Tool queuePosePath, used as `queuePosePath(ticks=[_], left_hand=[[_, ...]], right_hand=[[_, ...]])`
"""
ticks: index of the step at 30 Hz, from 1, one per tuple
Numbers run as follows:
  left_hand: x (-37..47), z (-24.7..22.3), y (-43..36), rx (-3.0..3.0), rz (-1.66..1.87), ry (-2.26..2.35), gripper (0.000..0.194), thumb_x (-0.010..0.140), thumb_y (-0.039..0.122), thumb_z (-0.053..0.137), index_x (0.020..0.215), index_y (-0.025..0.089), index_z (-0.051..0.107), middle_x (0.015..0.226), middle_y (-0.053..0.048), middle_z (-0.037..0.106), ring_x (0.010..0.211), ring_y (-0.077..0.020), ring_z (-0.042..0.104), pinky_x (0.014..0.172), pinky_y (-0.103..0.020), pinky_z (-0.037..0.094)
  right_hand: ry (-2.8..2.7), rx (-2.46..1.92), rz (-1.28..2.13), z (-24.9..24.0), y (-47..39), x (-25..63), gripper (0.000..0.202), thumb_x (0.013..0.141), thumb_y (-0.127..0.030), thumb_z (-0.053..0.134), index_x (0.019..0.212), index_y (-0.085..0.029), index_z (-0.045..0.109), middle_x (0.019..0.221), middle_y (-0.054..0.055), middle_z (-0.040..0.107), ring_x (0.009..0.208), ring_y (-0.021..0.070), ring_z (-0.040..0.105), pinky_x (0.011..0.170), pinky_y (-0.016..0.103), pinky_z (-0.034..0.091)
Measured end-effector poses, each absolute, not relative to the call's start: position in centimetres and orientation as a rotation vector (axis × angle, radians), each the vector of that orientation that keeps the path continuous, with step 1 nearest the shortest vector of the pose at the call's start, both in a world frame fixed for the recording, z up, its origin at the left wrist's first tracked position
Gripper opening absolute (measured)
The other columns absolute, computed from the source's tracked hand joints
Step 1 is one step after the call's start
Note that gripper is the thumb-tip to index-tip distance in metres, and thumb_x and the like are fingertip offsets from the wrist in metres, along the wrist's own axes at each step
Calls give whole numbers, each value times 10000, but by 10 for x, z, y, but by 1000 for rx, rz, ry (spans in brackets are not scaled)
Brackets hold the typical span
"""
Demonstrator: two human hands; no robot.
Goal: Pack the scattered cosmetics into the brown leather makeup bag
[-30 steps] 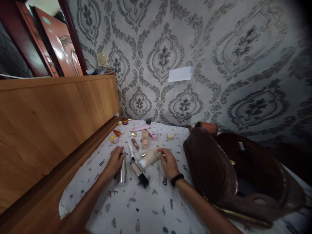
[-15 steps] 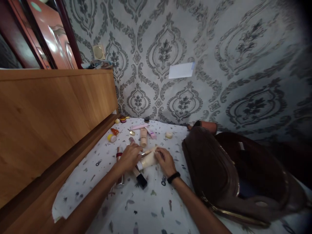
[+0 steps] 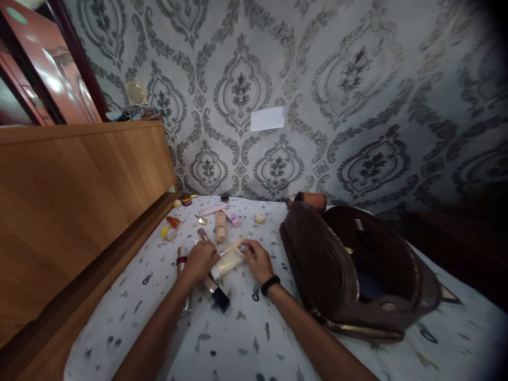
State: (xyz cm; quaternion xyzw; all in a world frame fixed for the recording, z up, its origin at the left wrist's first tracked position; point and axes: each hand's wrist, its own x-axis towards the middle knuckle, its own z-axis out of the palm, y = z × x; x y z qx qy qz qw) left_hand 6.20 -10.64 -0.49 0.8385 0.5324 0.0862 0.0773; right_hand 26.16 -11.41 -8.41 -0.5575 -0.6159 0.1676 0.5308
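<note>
Over a group of cosmetics on the patterned white sheet, my left hand (image 3: pixel 201 259) rests palm down, its fingers by a cream tube (image 3: pixel 229 263); what its fingertips grip is hidden. A black-ended item (image 3: pixel 219 298) sticks out below that hand, and a tube with a red band (image 3: pixel 181 259) lies to its left. My right hand (image 3: pixel 257 260), with a black band at the wrist, has bent fingers at the right end of the cream tube; its exact grip is too small to tell. A beige tube (image 3: pixel 220 227) lies just beyond.
An open brown bag (image 3: pixel 323 264) lies on the right. Small jars, a pink tube (image 3: pixel 214 208), an orange item (image 3: pixel 173 221) and a round cream-coloured piece (image 3: pixel 260 218) are farther back. A wooden cabinet (image 3: pixel 87 196) borders the left, with a patterned wall behind.
The view has turned slightly to the right, so the scene sits farther left. Both hands remain around the cream tube, with little change in their pose.
</note>
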Motion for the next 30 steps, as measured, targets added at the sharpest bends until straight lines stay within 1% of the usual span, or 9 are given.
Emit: queuePosePath(ticks=[3, 6, 10, 14, 17, 20, 22, 24, 30], left_hand=[[58, -5, -106, 2495, 248, 1570, 189, 880, 293, 539, 936, 179, 680, 989, -95, 683, 1007, -253, 582, 848, -325, 429], [56, -8, -106, 2480, 300, 1539, 159, 868, 277, 552, 905, 181, 672, 1000, -98, 673, 1005, -256, 575, 853, -338, 416], [52, -16, -105, 2444, 412, 1518, 89, 841, 236, 558, 849, 179, 625, 921, -92, 659, 937, -252, 576, 819, -345, 407], [45, -25, -98, 2275, 689, 1396, 55, 807, 199, 544, 853, 210, 573, 794, -13, 628, 795, -191, 572, 717, -288, 402], [42, -32, -90, 2069, 948, 1254, 49, 783, 230, 559, 826, 207, 561, 754, 12, 608, 716, -156, 565, 672, -263, 410], [43, -36, -82, 1790, 1112, 1135, 122, 742, 279, 599, 811, 191, 550, 732, 15, 600, 653, -139, 581, 591, -237, 420], [43, -36, -79, 1613, 1162, 1089, 194, 704, 317, 638, 812, 186, 545, 688, 18, 593, 613, -141, 591, 509, -214, 397], [43, -35, -77, 1500, 1200, 1061, 257, 665, 356, 675, 800, 182, 544, 663, 14, 596, 599, -149, 603, 466, -203, 385], [40, -28, -78, 1368, 1219, 1002, 351, 620, 401, 732, 814, 161, 565, 690, -18, 652, 631, -162, 646, 511, -219, 447]], right_hand=[[-1454, -1323, 408, -86, -113, 262, 270, 786, -206, 434, 963, -180, 636, 967, 81, 691, 849, 213, 622, 770, 345, 489], [-1441, -1317, 417, -87, -113, 262, 283, 785, -197, 433, 981, -191, 638, 971, 74, 696, 844, 215, 627, 774, 351, 493], [-1416, -1314, 427, -87, -113, 262, 301, 777, -187, 433, 997, -194, 638, 975, 72, 697, 854, 221, 632, 787, 363, 500], [-1381, -1306, 449, -88, -112, 262, 305, 776, -192, 445, 1014, -196, 636, 988, 75, 696, 890, 230, 633, 815, 378, 499], [-1348, -1297, 483, -87, -112, 262, 306, 765, -195, 464, 1020, -203, 633, 975, 67, 699, 905, 228, 633, 830, 380, 495], [-1307, -1282, 528, -86, -113, 263, 290, 756, -211, 486, 1001, -204, 639, 966, 68, 701, 900, 227, 635, 837, 385, 491], [-1275, -1265, 565, -84, -114, 262, 272, 747, -231, 511, 982, -202, 645, 957, 70, 705, 887, 227, 639, 834, 390, 491], [-1236, -1240, 609, -83, -114, 261, 256, 745, -264, 539, 969, -200, 646, 933, 71, 711, 865, 226, 647, 807, 384, 500], [-1098, -1133, 758, -79, -111, 260, 294, 768, -426, 582, 911, -176, 639, 793, 68, 710, 726, 196, 654, 645, 322, 529]])
